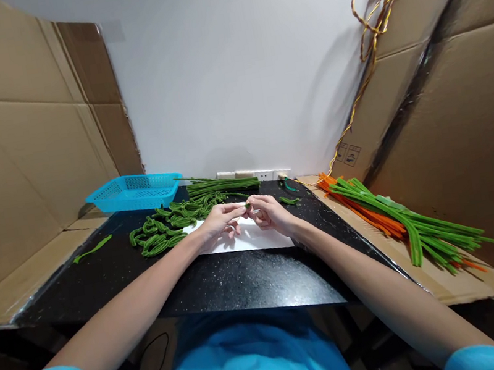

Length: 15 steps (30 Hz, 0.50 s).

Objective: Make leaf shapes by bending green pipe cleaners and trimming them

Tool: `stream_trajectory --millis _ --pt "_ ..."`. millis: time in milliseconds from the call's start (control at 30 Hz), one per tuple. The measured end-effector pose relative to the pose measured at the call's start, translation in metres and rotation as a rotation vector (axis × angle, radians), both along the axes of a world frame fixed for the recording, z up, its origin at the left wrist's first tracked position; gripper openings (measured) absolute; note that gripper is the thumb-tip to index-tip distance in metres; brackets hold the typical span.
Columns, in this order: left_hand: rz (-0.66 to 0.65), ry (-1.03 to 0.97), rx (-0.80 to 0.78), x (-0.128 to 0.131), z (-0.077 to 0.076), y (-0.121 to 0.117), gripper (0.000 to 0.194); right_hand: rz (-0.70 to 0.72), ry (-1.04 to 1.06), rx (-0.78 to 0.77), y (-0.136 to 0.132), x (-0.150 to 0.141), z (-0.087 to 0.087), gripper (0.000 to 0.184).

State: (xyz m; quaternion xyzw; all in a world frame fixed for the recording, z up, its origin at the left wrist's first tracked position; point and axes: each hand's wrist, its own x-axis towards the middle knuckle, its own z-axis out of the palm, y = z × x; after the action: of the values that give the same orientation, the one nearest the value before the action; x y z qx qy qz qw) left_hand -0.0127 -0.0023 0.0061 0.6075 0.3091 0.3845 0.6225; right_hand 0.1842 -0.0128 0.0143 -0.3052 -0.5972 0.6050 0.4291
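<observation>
Stem (247, 206), dk green & fuzzy, is pinched at ctr of frame betw. thumb and fingertips of L hand (219, 222) and R hand (270, 212); most of it is hidden by the fingers, so its shape can't be told. Remaining fingers of both are loosely curled. Both are held above white sheet (247, 242), which is laid on black tabletop (253, 281). Looped green stems (156, 235) are heaped ctr-left, near the L hand; straight green stems (221, 186) are bundled behind, upper ctr of tabletop. Blue basket (136, 195) is set at ctr-left, by the back edge. Small green piece (289, 201) is seen just R of the R hand; lt green strip (93, 250) is seen farther out at L. Lower R: bright green stems (427, 230) are piled w/ orange stems (371, 215) on cardboard. Twisted cord (369, 68), yellow-brown, is bunched at upper R. Cardboard panels (14, 134) are stood along both sides.
</observation>
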Motion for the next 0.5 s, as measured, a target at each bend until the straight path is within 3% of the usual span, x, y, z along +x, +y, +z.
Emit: stream_trajectory --millis 233,500 --pt "-0.111 -0.016 0.013 -0.0022 0.0042 0.0002 0.039 0.047 -0.004 0.023 -0.0023 0.0035 0.0056 0.04" --pt "-0.141 -0.071 0.038 -0.0023 0.0012 0.0004 0.036 0.067 -0.005 0.036 -0.0055 0.0024 0.0073 0.04"
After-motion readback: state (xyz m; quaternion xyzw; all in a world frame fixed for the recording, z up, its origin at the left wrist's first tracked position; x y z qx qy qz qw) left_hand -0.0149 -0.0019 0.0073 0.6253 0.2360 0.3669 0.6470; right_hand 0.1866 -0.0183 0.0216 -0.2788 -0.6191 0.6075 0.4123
